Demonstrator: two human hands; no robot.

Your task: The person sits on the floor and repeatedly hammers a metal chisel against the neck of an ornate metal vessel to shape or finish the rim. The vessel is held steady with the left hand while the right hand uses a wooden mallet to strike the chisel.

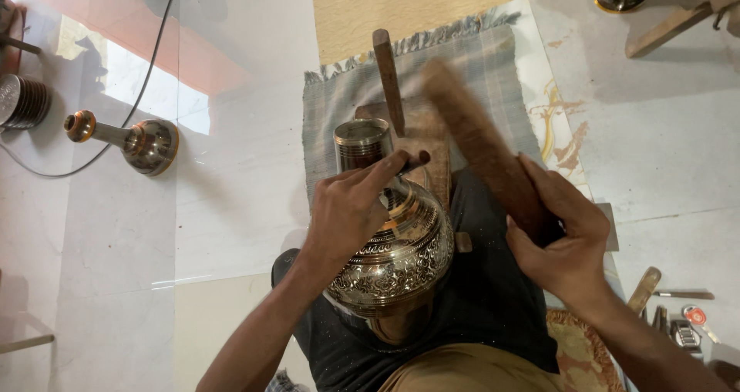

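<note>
While the left hand (pixel 348 207) steadies an engraved metal vase (pixel 397 257), the right hand (pixel 563 242) grips a wooden mallet (pixel 482 141).

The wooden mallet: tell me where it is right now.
In the head view the wooden mallet is right of centre, gripped in the right hand and angled up over the grey mat, beside the engraved brass vase.

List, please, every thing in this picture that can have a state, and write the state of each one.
left hand: rests on the vase, fingers pinching a small dark tool
right hand: closed around the wooden mallet
engraved metal vase: lying tilted on the lap, neck pointing away
wooden mallet: raised, blurred
small dark tool: tip against the vase neck
second vase: lying on its side on the floor
grey cloth: spread flat
</note>
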